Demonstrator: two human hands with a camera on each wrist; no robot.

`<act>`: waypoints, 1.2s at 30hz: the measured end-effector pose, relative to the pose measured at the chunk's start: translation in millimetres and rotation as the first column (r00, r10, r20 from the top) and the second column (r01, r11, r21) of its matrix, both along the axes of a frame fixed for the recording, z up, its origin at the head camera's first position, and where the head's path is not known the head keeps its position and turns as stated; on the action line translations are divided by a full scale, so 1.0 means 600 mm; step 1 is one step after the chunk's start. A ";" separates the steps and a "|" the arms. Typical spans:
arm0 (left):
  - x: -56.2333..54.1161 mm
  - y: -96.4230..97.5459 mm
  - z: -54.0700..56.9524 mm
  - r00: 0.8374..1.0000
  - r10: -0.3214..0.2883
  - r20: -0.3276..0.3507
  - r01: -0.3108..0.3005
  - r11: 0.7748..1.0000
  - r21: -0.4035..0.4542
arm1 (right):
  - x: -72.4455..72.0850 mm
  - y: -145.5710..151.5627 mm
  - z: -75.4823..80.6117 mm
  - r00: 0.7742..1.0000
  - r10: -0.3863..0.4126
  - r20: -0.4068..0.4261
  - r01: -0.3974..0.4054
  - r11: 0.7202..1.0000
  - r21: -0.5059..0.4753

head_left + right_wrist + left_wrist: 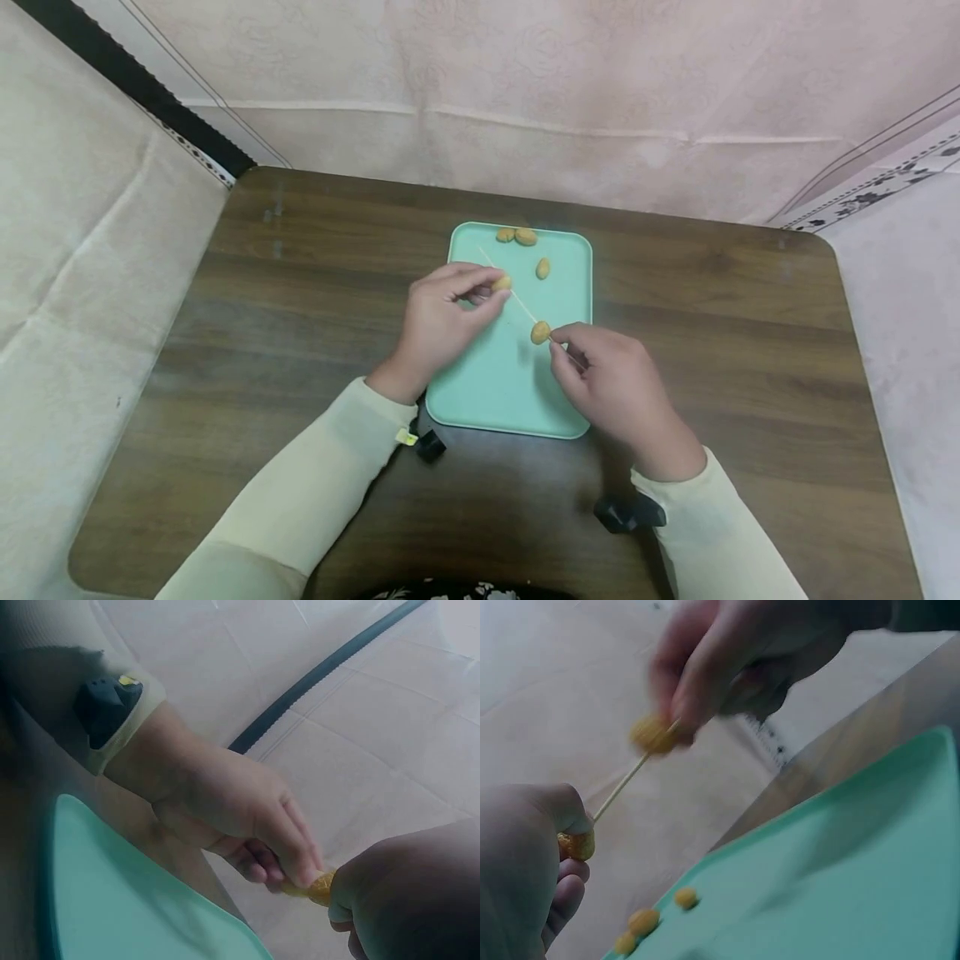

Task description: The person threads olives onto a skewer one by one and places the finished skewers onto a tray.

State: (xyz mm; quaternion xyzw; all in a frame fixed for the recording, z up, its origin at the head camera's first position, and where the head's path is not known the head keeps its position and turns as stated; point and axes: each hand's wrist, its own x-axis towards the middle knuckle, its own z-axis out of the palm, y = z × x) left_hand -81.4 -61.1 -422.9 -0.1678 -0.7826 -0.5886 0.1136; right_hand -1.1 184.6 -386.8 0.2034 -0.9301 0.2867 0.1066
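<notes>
A thin pale wooden skewer point(522, 306) slants between my two hands above the green tray. My left hand point(450, 312) pinches a small oval yellow-brown piece point(501, 283), fruit-like with a wrinkled surface, and the skewer's thin end shows beyond it. Another such oval piece point(540, 332) sits on the skewer right by the fingertips of my right hand point(611, 375). Those fingers grip the skewer just behind that piece. In the left wrist view, a bare length of skewer point(619, 791) separates the two pieces. The right hand's palm hides part of the skewer.
Three loose oval pieces lie on the tray point(487, 400): a pair point(526, 237) at its far edge and one point(543, 267) nearer its right side. The tray stands on a brown wooden table point(315, 333). Pale cloth point(525, 75) hangs behind the table.
</notes>
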 end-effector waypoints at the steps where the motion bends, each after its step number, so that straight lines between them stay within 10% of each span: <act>1: 0.004 0.005 0.002 1.000 -0.019 -0.017 0.019 1.000 -0.010 | -0.001 -0.002 0.000 1.000 -0.005 0.001 0.005 1.000 0.002; 23: 0.038 0.041 0.025 0.991 -0.132 -0.009 0.130 0.983 -0.127 | -0.006 0.007 -0.006 0.998 -0.044 -0.033 0.043 0.999 -0.021; 36: 0.006 0.048 0.021 0.975 -0.204 0.084 0.221 0.923 -0.316 | -0.037 0.045 -0.054 0.976 -0.214 0.034 0.217 0.970 -0.106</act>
